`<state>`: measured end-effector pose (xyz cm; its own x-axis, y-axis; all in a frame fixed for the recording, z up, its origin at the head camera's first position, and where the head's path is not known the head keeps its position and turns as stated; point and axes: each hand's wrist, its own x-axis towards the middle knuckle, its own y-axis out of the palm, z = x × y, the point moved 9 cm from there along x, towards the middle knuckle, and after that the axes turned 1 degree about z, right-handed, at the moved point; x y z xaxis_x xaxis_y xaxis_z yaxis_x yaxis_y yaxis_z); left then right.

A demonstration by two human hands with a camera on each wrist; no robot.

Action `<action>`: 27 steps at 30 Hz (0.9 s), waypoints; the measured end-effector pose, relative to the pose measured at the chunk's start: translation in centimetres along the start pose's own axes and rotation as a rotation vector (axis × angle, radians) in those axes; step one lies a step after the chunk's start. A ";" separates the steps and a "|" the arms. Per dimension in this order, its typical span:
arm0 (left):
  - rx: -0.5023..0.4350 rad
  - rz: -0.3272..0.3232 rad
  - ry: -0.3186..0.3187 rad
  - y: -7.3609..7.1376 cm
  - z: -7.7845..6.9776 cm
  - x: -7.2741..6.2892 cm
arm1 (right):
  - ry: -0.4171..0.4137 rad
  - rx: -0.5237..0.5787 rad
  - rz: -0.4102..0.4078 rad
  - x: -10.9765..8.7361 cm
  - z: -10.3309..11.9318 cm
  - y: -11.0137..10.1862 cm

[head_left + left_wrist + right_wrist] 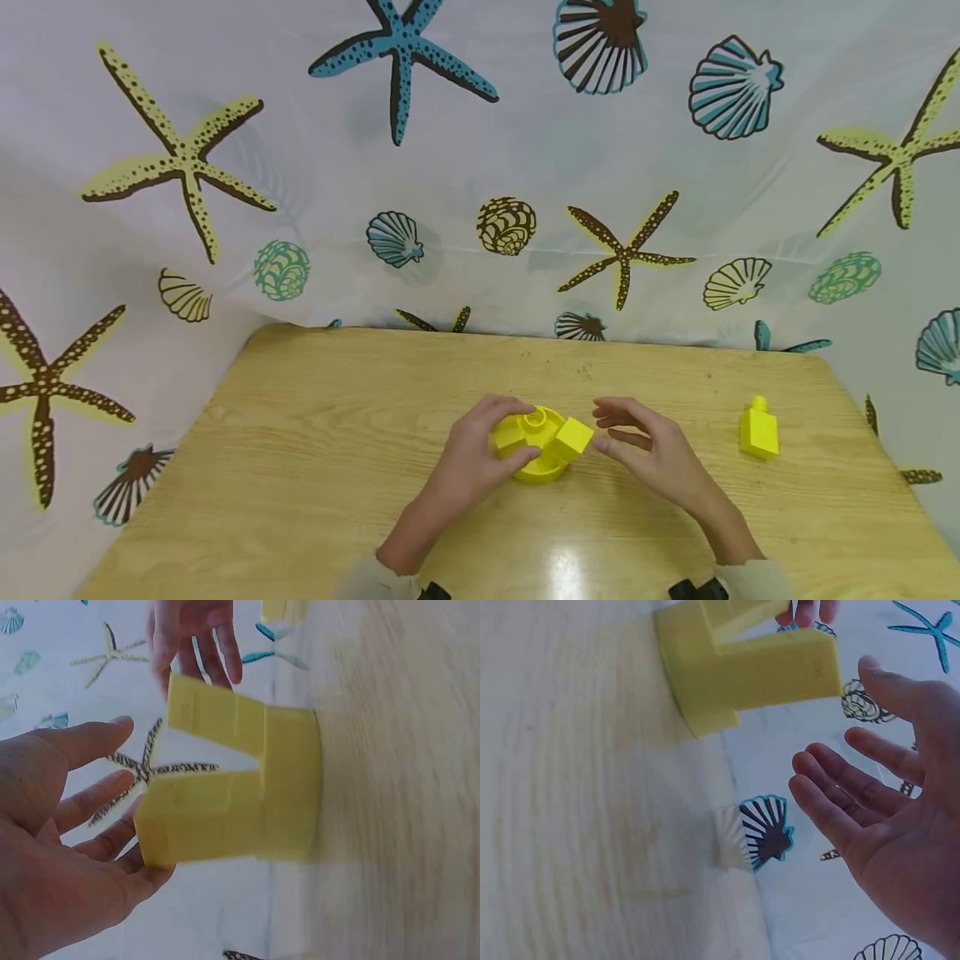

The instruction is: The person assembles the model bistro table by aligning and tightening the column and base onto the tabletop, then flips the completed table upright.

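Note:
A round yellow base [538, 477] sits on the table, with a cylindrical socket [536, 419] on top. Two square yellow blocks stand up from it: a left block [196, 817] and a right block [787, 671], both leaning outward. My left hand [476, 454] is at the left block, its fingers loosely spread; in the left wrist view the lower fingers pass behind the block and appear to touch it. Just right of the right block is my right hand [663, 458], fingers relaxed and holding nothing. Its fingertips are very near that block.
A separate yellow block [760, 433] with a round peg on top stands upright at the right of the wooden table [322, 400]. A white cloth [450, 175] printed with starfish and shells hangs behind the table and along its sides.

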<state>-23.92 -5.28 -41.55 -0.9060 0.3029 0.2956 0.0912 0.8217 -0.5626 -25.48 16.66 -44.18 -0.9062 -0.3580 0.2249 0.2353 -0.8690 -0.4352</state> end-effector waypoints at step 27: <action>0.134 0.031 -0.037 6.5 -3.2 1.3 | 0.222 -0.444 -0.514 -5.2 -4.5 -14.1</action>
<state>-23.16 1.95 -42.37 -0.9185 0.3072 0.2489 0.0658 0.7395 -0.6700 -25.69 32.32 -43.14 -0.9255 0.1786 0.3341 -0.3629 -0.6713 -0.6463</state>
